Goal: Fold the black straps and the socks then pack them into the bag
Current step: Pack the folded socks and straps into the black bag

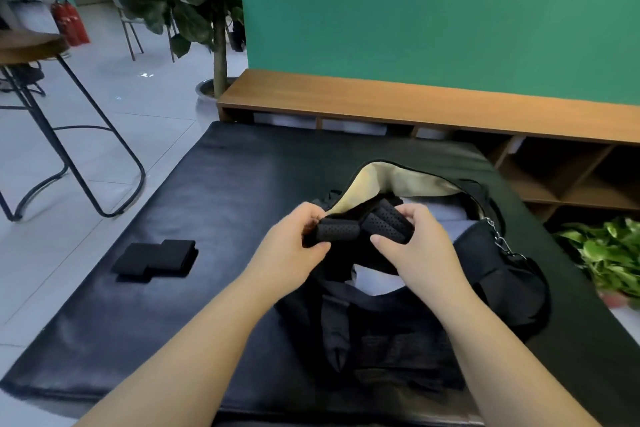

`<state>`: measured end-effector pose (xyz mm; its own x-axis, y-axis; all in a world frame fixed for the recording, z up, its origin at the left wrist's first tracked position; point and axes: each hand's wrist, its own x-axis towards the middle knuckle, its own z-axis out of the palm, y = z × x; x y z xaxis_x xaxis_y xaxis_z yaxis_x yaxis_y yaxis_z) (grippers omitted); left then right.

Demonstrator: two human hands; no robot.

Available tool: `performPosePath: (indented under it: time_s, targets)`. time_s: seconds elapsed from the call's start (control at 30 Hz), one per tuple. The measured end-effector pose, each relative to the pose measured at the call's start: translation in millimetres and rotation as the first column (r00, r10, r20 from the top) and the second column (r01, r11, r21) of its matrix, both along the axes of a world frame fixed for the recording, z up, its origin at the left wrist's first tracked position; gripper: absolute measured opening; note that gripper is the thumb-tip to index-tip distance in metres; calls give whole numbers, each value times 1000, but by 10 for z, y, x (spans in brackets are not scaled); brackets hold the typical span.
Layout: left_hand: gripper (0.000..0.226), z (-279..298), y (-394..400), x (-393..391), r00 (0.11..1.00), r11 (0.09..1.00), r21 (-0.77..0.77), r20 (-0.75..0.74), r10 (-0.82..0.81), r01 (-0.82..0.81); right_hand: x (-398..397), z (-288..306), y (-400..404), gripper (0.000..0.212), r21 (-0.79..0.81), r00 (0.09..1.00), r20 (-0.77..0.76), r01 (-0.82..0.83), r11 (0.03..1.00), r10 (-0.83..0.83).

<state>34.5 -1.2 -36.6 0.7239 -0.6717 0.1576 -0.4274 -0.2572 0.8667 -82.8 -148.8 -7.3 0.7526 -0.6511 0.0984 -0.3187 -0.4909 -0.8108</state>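
Observation:
A black bag with a cream lining lies open on the black mat, right of centre. Above its opening both hands hold folded black perforated straps. My left hand pinches the left end and my right hand grips the right end. Pale fabric shows inside the bag. A pair of folded black socks rests flat on the mat to the left, apart from both hands.
A wooden bench with cubbies runs behind the mat under a green wall. A metal-legged table stands on the tiled floor at left. A potted tree stands at the back and leafy plants at right.

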Motion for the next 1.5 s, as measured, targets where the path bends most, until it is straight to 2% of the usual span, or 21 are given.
performPosePath:
  time_s: [0.2,0.43,0.57,0.77,0.93,1.07,1.2,1.3,1.43,1.5]
  targets:
    - [23,-126,-172,-86,945,940,310,325,36,-143,-100,-117,-102,34,-2,998,-64,13,1000,-13]
    - [20,-194,-107,-4,932,799,596,327,-155,-76,-59,-212,-82,37,42,996,-87,-16,999,20]
    - [25,-230,-51,12,920,723,688,320,-225,-63,-7,-243,-26,37,32,993,-106,-47,998,50]
    - [24,-235,27,30,871,709,694,418,-257,-123,22,-261,49,37,77,980,-144,-125,989,135]
    - [41,-227,186,82,851,720,689,422,-313,-76,87,-316,116,35,95,958,-185,-203,975,218]
    - [18,-248,298,132,892,836,537,315,-323,113,199,-379,122,49,109,950,-219,-203,973,223]
    - [3,-201,399,83,885,900,404,345,-313,161,313,-422,113,58,189,961,-233,-108,976,151]
    - [20,-205,465,48,862,924,331,393,-320,192,432,-461,168,53,248,964,-243,-42,968,104]
    - [22,-248,491,33,846,943,259,436,-306,208,522,-531,224,52,237,964,-239,-55,970,113]
    - [26,-275,505,41,854,950,236,430,-293,206,495,-518,256,64,228,965,-232,-69,971,123]
